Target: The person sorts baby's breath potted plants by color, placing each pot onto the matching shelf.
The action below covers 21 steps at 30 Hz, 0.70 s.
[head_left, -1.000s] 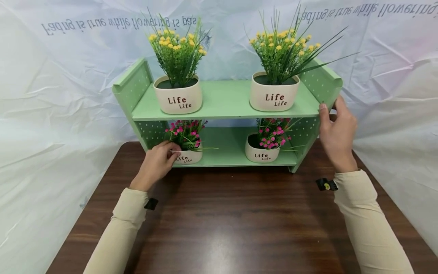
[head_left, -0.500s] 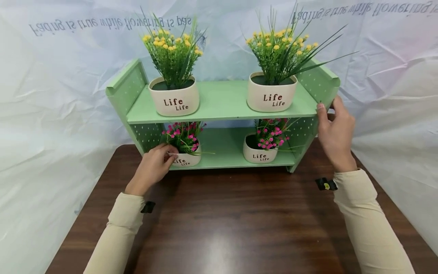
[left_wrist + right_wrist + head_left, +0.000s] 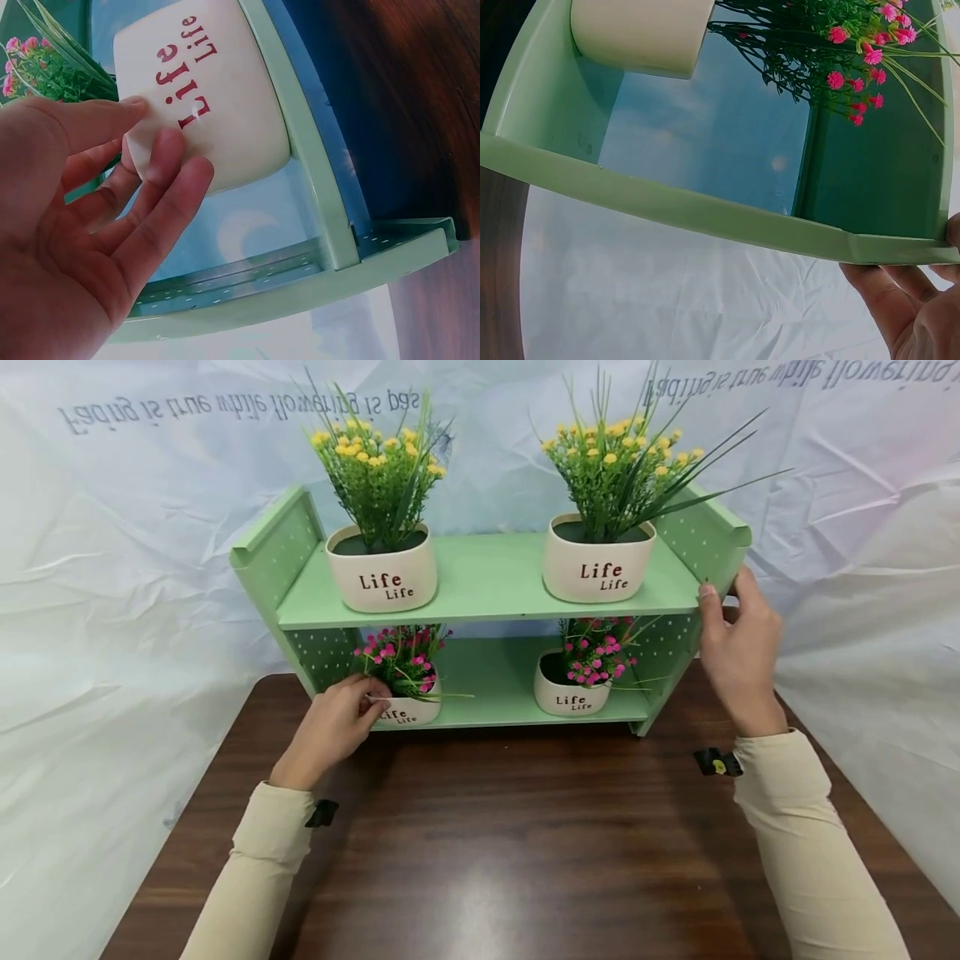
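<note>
A green two-tier shelf [image 3: 487,578] stands on the brown table. My left hand [image 3: 341,718] pinches the left side of the lower-left white flowerpot [image 3: 412,710], which bears pink flowers; in the left wrist view, the thumb lies by this pot's [image 3: 225,97] rim and the fingertips touch its lettered front. My right hand [image 3: 742,647] grips the shelf's right end, thumb on the front edge near the upper board. Seen from the right wrist, those fingers [image 3: 885,296] lie along the outside of the side panel [image 3: 727,214], partly out of frame.
Two white pots, left [image 3: 382,578] and right [image 3: 596,568], hold yellow flowers on the upper board. Another pink-flowered pot [image 3: 573,693] stands lower right. The brown table [image 3: 480,835] extends in front; crumpled printed cloth [image 3: 487,452] hangs behind.
In the head view, the shelf's left end and my left hand appear shifted slightly left and nearer, along with the table corner. Both hands keep their holds.
</note>
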Tool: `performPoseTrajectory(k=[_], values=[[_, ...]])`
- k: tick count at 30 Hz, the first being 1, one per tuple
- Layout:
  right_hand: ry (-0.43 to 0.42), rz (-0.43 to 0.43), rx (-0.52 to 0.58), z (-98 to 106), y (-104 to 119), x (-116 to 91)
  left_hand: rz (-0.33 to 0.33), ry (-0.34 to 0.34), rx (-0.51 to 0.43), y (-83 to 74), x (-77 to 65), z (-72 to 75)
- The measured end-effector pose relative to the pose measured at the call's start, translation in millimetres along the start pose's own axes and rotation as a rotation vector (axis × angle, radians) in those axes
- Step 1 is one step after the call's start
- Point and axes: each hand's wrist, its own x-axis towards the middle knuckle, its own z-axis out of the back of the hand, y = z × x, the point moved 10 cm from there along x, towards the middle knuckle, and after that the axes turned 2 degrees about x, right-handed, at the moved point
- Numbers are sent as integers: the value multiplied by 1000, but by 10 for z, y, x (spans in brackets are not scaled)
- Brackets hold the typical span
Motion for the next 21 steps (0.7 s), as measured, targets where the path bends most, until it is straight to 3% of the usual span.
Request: performPoseTrajectory(k=[21], values=[[-13,-1,3,7,-17,5,1,-35,-11,-38,1,26]])
